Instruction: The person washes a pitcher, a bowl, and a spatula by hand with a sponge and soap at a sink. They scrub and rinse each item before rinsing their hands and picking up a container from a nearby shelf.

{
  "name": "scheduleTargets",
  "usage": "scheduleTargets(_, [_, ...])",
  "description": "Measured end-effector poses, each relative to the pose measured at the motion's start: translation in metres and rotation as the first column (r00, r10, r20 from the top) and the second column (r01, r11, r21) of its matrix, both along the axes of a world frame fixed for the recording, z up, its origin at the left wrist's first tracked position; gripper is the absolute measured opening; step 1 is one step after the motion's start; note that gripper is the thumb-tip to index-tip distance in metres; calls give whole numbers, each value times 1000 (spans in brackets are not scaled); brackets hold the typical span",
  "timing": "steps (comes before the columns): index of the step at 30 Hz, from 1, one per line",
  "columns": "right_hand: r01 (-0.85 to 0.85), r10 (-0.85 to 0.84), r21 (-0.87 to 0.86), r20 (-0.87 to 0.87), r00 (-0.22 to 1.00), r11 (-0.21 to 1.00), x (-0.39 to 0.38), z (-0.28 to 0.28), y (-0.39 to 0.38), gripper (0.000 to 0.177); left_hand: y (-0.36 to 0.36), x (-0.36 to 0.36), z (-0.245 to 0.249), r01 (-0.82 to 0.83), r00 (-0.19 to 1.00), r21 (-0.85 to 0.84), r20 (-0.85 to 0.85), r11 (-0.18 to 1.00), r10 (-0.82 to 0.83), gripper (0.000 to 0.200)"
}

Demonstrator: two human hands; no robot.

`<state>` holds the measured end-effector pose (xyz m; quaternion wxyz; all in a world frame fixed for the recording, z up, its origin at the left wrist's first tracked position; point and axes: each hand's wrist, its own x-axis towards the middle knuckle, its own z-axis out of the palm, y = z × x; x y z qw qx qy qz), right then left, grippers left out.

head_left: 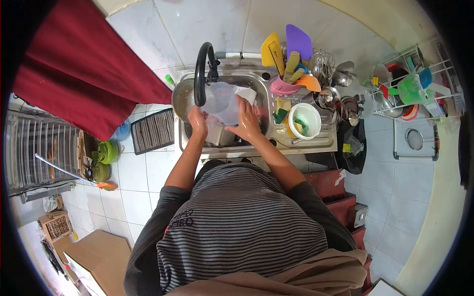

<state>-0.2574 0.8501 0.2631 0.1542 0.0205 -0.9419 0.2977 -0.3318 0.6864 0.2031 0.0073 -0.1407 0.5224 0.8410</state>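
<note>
Under the black faucet [201,69], a translucent plastic container [223,102] is held over the metal sink [264,129]. My left hand [198,123] grips its left side, right below the spout. On the opposite side my right hand [247,122] holds the container, fingers up along its wall and thumb pointing inward. Both hands look wet. Beneath them a metal pan [219,135] lies in the basin, partly hidden by the container. A large round metal bowl [181,101] leans at the basin's left, and a white item [245,92] shows behind my right fingers.
On the drainboard right of the basin stand a white tub [311,116] with a green sponge, a pink utensil holder [284,88] with spatulas, and several metal utensils [340,76]. A wire dish rack [419,89] is farther right. A red curtain [84,64] hangs at left.
</note>
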Motion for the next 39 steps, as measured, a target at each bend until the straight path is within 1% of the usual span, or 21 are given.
scheduleTargets(2, [-18, 21, 51, -60, 998, 999, 7, 35, -3, 104, -12, -1, 6, -110, 988, -70, -116, 991, 101, 28])
scheduleTargets(3, [-31, 11, -71, -264, 965, 997, 9, 56, -5, 73, -19, -1, 12, -132, 976, -90, -185, 987, 113, 29])
scheduleTargets(4, [-159, 139, -42, -310, 941, 986, 5, 59, -5, 60, -23, 1, 18, -154, 961, -109, -249, 982, 123, 29])
scheduleTargets(5, [-281, 260, -11, -348, 901, 960, 1, 60, -5, 48, -20, 3, 29, -260, 922, -179, -338, 949, 189, 27])
scheduleTargets(6, [-393, 371, 23, -382, 847, 919, -2, 62, -6, 37, -26, 2, 28, -248, 904, -248, -407, 937, 131, 27])
scheduleTargets(7, [-459, 438, -51, -223, 871, 887, -9, 77, -19, 19, -36, -1, 25, -237, 880, -317, -470, 919, 65, 27])
scheduleTargets(8, [-476, 476, 15, 3, 879, 879, -23, 59, -30, 20, -41, -2, 24, -229, 849, -382, -528, 895, -8, 27])
scheduleTargets(9, [-500, 473, 77, 228, 851, 862, -40, 44, -41, 22, -36, -3, 35, -267, 837, -389, -547, 882, 12, 30])
scheduleTargets(11, [-602, 406, 100, 651, 641, 792, -71, 51, -61, 26, -37, -1, 53, -230, 827, -530, -548, 816, -123, 29])
scheduleTargets(12, [-609, 420, 60, 670, 612, 791, -89, 32, -70, 28, -38, 1, 62, -216, 818, -597, -543, 773, -191, 29])
scheduleTargets(14, [-600, 457, -8, 657, 600, 800, -123, -18, -89, 32, -31, 7, 79, -279, 797, -629, -574, 726, -190, 21])
scheduleTargets(16, [-539, 529, -70, 333, 780, 839, -161, -124, -119, 34, -32, 4, 82, -398, 725, -669, -648, 628, -231, 18])
scheduleTargets(18, [-497, 501, -115, 5, 865, 860, -184, -205, -143, 37, -30, 2, 87, -519, 666, -641, -718, 565, -204, 18])
scheduleTargets(20, [-535, 550, -151, 83, 831, 831, -178, -180, -136, 36, -32, 6, 98, -458, 737, -704, -642, 543, -211, 17])
scheduleTargets(23, [-591, 622, -196, 203, 756, 782, -167, -149, -119, 33, -34, 3, 87, -495, 649, -686, -700, 534, -298, 16])
scheduleTargets(26, [-557, 616, -355, 72, 784, 751, -160, -158, -123, 30, -26, 0, 90, -502, 718, -675, -674, 541, -174, 15])
scheduleTargets(30, [-511, 558, -541, -91, 825, 668, -160, -180, -117, 26, -24, -3, 96, -528, 622, -646, -736, 551, -266, 16])
scheduleTargets(33, [-672, 711, -267, 76, 700, 690, -156, -137, -109, 27, -26, -6, 99, -526, 670, -669, -706, 525, -228, 17])
scheduleTargets(36, [-480, 484, -71, 209, 850, 874, -123, -69, -100, 30, -25, -12, 100, -519, 649, -665, -716, 537, -260, 18])
scheduleTargets(37, [-573, 633, -273, 265, 727, 773, -121, -60, -97, 31, -28, -16, 95, -525, 672, -697, -692, 489, -263, 17])
scheduleTargets(39, [-460, 552, -304, 466, 691, 834, -106, -4, -90, 32, -33, -27, 80, -473, 743, -666, -654, 577, -146, 18])
